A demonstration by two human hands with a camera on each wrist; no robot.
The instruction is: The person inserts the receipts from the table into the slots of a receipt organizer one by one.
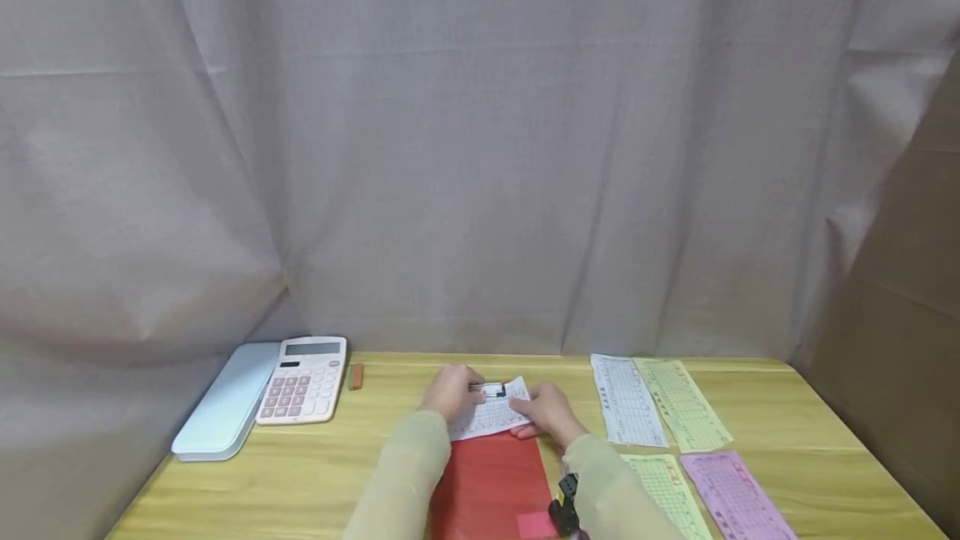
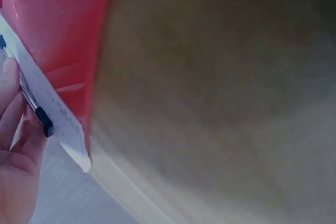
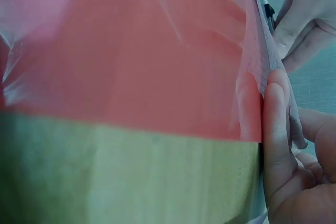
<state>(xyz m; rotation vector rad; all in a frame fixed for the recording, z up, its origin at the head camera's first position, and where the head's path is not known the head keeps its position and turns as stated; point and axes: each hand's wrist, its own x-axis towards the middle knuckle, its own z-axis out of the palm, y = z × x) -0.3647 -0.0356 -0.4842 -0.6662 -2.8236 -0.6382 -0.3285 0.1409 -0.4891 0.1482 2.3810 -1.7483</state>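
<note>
A red translucent folder (image 1: 491, 482) lies in front of me, with a white printed slip (image 1: 487, 417) at its far end. On the slip sits a metal clip with black ends (image 1: 495, 391). My left hand (image 1: 448, 392) pinches the clip from the left; in the left wrist view the thumb lies over its metal bar (image 2: 29, 97). My right hand (image 1: 551, 413) holds the slip's right edge, thumb on top and fingers below. In the right wrist view, one fingertip (image 3: 249, 106) shows through the red plastic.
White (image 1: 628, 400), green (image 1: 684, 404) and purple (image 1: 737, 494) printed slips lie at the right, with another green slip (image 1: 663, 490). At the left are a pale blue case (image 1: 227, 401), a calculator (image 1: 303, 382) and a small brown block (image 1: 356, 377). A grey curtain (image 1: 480, 148) hangs behind.
</note>
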